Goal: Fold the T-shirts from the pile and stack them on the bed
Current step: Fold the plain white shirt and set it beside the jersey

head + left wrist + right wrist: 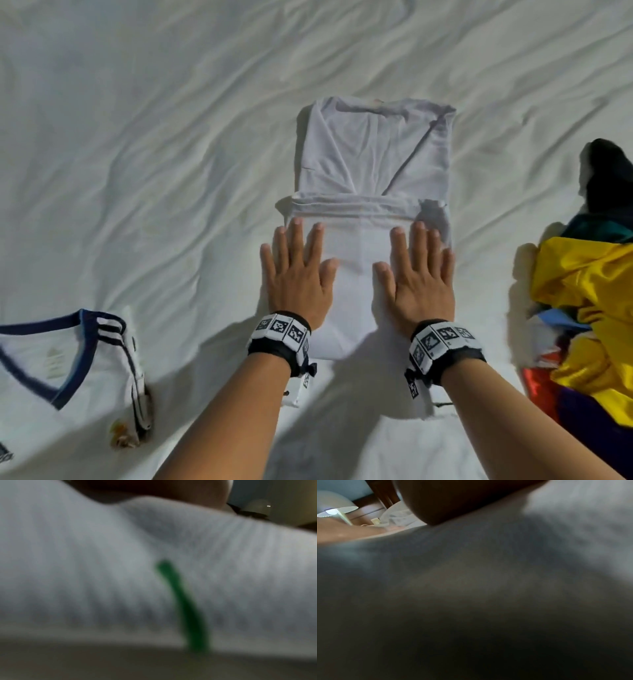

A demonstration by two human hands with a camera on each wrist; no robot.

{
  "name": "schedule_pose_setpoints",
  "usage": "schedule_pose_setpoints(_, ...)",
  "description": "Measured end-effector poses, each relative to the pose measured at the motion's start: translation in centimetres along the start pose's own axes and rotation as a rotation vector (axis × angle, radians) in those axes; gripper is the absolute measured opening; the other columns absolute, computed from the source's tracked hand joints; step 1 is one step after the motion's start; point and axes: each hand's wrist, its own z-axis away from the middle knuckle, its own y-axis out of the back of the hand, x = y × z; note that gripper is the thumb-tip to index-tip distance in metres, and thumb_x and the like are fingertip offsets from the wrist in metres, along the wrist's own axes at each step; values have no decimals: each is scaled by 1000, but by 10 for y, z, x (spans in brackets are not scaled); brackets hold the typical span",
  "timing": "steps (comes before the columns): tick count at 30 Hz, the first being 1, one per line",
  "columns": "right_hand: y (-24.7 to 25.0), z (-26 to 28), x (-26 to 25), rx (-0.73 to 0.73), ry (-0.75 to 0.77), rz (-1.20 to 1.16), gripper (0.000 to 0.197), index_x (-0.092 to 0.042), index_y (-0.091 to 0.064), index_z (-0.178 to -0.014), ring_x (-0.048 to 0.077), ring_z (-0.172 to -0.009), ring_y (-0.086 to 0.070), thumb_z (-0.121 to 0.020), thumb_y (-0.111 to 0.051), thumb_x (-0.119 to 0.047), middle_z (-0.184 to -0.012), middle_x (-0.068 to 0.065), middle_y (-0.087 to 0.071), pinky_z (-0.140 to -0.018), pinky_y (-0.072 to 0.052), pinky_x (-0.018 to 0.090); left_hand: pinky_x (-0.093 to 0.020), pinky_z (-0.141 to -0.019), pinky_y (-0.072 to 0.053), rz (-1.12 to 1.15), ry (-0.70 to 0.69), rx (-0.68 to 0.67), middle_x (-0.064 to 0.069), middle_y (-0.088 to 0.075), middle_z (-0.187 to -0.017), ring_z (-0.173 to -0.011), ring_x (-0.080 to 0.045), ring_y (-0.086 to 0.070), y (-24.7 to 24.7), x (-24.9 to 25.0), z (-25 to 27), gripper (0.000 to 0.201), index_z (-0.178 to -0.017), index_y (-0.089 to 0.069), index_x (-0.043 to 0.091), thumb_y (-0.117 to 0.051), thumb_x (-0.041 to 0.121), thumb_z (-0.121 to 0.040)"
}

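A white T-shirt [373, 192] is laid mid-bed [171, 154], sleeves tucked in and hem half doubled over; no print or label can be read. It is pressed flat by the left hand [297, 277] and right hand [419, 277], fingers straight, nothing grasped. A folded navy-trimmed shirt [65, 380] is seen left, the pile [589, 308] right.

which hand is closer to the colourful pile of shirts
Right. The right hand lies flat on the near half of the white T-shirt, on the side facing the colourful pile. The left hand presses the shirt's opposite side, farther from it.
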Motion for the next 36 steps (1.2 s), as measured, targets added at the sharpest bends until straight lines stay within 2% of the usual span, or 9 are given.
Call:
schedule_pose_setpoints(4, 6, 7, -6, -30, -159, -26, 70, -19, 5, -162, 28, -154, 19, -104, -9, -55, -168, 10, 17, -124, 8, 55, -67, -121, -7, 63, 181, 62, -15, 2, -170, -157, -37, 4, 8, 1, 13, 68, -164, -7, 21, -22, 50, -104)
schedule_pose_setpoints(7, 1, 32, -23, -5, 6, -34, 68, -18, 2, -162, 31, -154, 17, -105, -16, -50, -168, 14, 14, -125, 10, 51, -63, -123, 2, 68, -36, 58, -15, 11, -170, -157, -34, 11, 10, 27, 40, 69, -164, -2, 21, -25, 48, -105)
schedule_pose_setpoints(9, -11, 56, -26, -64, 117, -32, 65, -26, 4, -162, 27, -154, 20, -105, -17, -48, -168, 9, 17, -125, 9, 50, -63, -123, -3, 40, -125, 7, -14, 10, -170, -157, -32, 10, -1, 32, 62, 67, -164, -2, 25, -26, 48, -106)
schedule_pose_setpoints(15, -20, 88, -1, -158, -2, 14, 64, -38, 10, -160, 21, -151, 30, -106, -19, -53, -166, 2, 25, -122, 19, 44, -61, -124, -4, -19, 2, -38, -10, 18, -169, -157, -31, 11, -26, -5, 95, 67, -162, 12, 28, -20, 51, -107)
schedule_pose_setpoints(23, -13, 100, 23, -180, -46, -6, 66, -31, 17, -159, 18, -149, 33, -103, -8, -55, -163, -3, 33, -123, 16, 49, -66, -121, -4, -47, 75, -49, -11, 7, -171, -157, -36, 4, -17, -29, 107, 64, -164, 1, 24, -11, 49, -106)
schedule_pose_setpoints(26, -9, 101, 27, -114, 9, 81, 73, -16, 5, -162, 25, -154, 19, -102, -8, -57, -169, 6, 15, -121, 19, 52, -65, -122, 5, -20, -49, -23, -19, -3, -170, -156, -39, 1, 2, -16, 112, 72, -162, -19, 14, -32, 52, -101)
schedule_pose_setpoints(29, 4, 112, 29, -83, 150, 220, 83, -2, -22, -158, 32, -156, -10, -100, -25, -62, -167, 16, -17, -122, 13, 57, -68, -120, -9, -119, -282, -65, -20, -30, -162, -152, -42, -19, 17, -14, 127, 72, -146, -47, 9, -54, 48, -87)
schedule_pose_setpoints(33, 16, 124, 38, -106, 331, 273, 87, 5, -42, -146, 43, -143, -36, -89, -42, -61, -154, 28, -38, -122, -18, 57, -70, -113, -21, -319, -287, -204, -20, -35, -155, -145, -43, -31, 25, -20, 127, 76, -147, -41, 7, -57, 46, -85)
schedule_pose_setpoints(36, 14, 115, 41, -127, 390, 310, 74, 14, -49, -135, 50, -128, -49, -87, -50, -42, -140, 38, -47, -116, -31, 56, -67, -112, -27, -424, -306, -242, -22, -39, -152, -140, -44, -36, 23, -18, 118, 68, -147, -40, 5, -58, 37, -89)
